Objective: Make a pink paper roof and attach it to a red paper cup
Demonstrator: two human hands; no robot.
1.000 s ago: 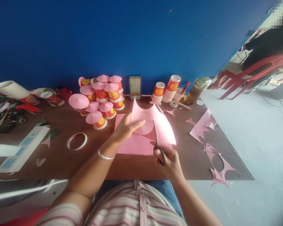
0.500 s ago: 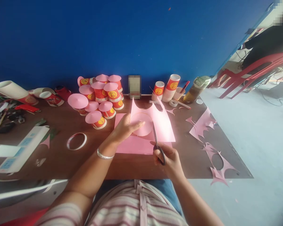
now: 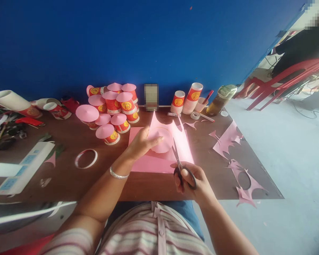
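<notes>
My left hand pinches a sheet of pink paper, its thumb lying on a round part that is partly cut around. Curved notches run along the sheet's far edge. My right hand grips black-handled scissors, fingers in the loops. Their blades are parted and point away from me, by the right side of the round part. Beneath lies more pink paper, flat on the brown table.
Red paper cups with pink cone tops cluster back left. Upright cup stacks, a tape roll and a bottle stand back right. Pink scraps lie right. A tape ring and power strip lie left.
My right hand has drawn the scissors slightly back and right, and their blades have opened. The pink sheet has turned a little under my left hand, which keeps its hold.
</notes>
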